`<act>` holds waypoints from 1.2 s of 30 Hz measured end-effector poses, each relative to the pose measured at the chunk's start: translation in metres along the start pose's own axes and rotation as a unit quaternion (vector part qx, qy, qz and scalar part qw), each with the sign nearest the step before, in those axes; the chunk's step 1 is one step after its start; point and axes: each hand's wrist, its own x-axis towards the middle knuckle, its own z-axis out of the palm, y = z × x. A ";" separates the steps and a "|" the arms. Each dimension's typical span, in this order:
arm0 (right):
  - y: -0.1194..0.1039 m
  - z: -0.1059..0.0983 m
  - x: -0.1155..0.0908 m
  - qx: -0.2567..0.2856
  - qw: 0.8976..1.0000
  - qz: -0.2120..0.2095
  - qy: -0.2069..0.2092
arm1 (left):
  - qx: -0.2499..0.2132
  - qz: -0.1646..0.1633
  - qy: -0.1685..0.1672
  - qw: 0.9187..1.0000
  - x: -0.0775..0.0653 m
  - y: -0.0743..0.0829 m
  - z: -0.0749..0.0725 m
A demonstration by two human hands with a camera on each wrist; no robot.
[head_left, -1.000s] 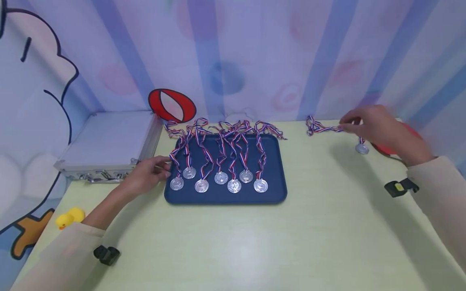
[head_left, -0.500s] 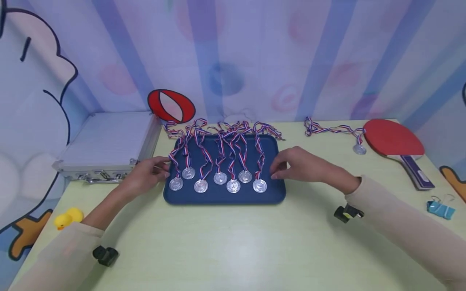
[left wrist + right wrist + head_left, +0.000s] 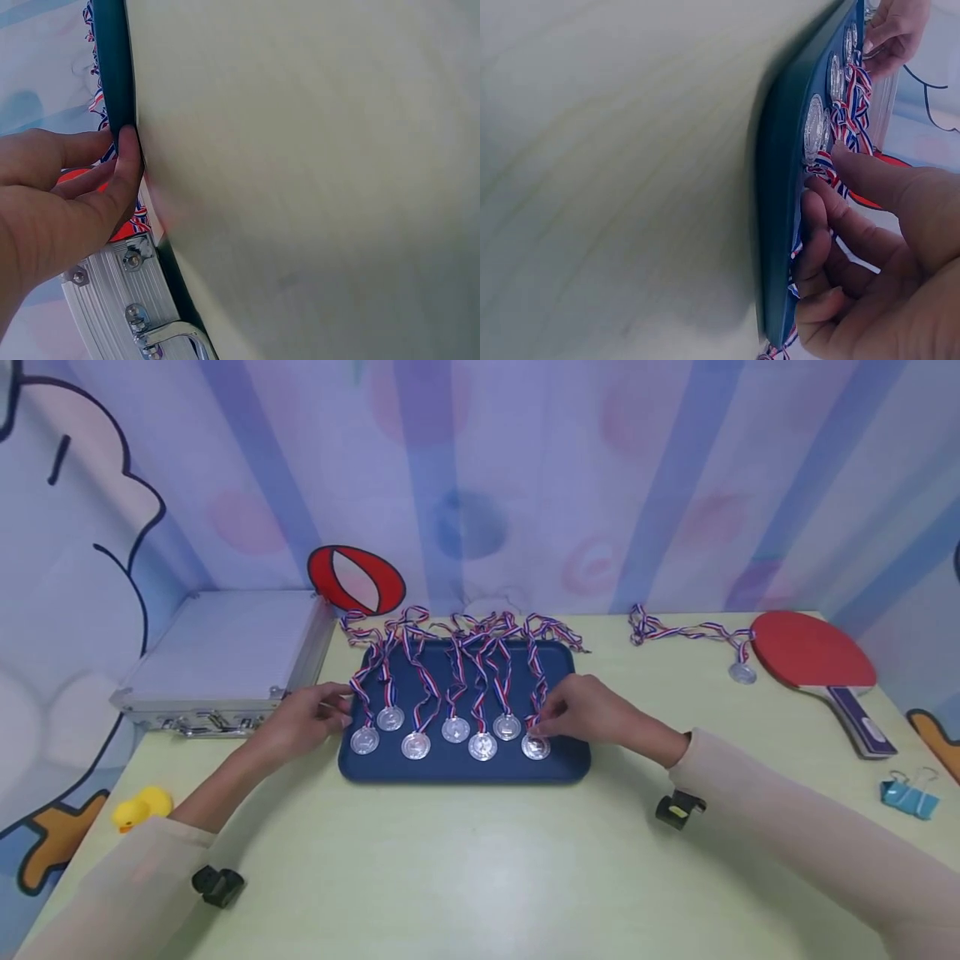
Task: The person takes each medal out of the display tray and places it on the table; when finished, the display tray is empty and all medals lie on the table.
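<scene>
Several silver medals on red, white and blue ribbons lie on a dark blue tray (image 3: 465, 770), their ribbons trailing over its back edge. My left hand (image 3: 309, 720) holds the tray's left rim, with thumb and fingers on either side of it in the left wrist view. At the tray's right side, my right hand (image 3: 588, 710) pinches the ribbon of the rightmost medal (image 3: 536, 747), just above the disc. The right wrist view has thumb and forefinger on that ribbon (image 3: 823, 166). Another medal (image 3: 742, 673) lies on the table at the right, its ribbon stretched leftward.
A silver case (image 3: 225, 647) stands at the back left, with a yellow rubber duck (image 3: 142, 808) in front of it. A red table tennis paddle (image 3: 813, 652) and a blue binder clip (image 3: 910, 795) lie at the right. A patterned curtain (image 3: 525, 485) hangs behind the table.
My right hand has let go of the far-right medal, come left to the tray, and taken the rightmost medal's ribbon there. My left hand has stayed at the tray's rim.
</scene>
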 end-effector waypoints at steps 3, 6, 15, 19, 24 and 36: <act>0.000 0.002 0.001 0.006 1.000 0.005 0.003 | 0.002 0.001 -0.002 1.000 0.000 0.002 0.000; -0.002 0.004 0.002 0.017 1.000 0.006 0.004 | 0.005 -0.001 -0.001 1.000 -0.001 0.001 0.000; -0.001 0.006 0.006 0.030 0.999 0.019 0.004 | 0.013 -0.006 -0.004 1.000 -0.002 -0.002 0.001; 0.000 0.005 0.005 0.037 0.999 0.032 0.010 | 0.008 -0.003 -0.007 1.000 0.000 -0.001 0.001; -0.004 0.003 0.005 0.042 0.998 0.047 0.020 | 0.000 0.003 -0.006 1.000 0.003 0.001 0.001; 0.003 0.004 0.010 0.049 0.999 0.002 0.004 | -0.005 0.004 -0.002 1.000 0.002 -0.003 0.001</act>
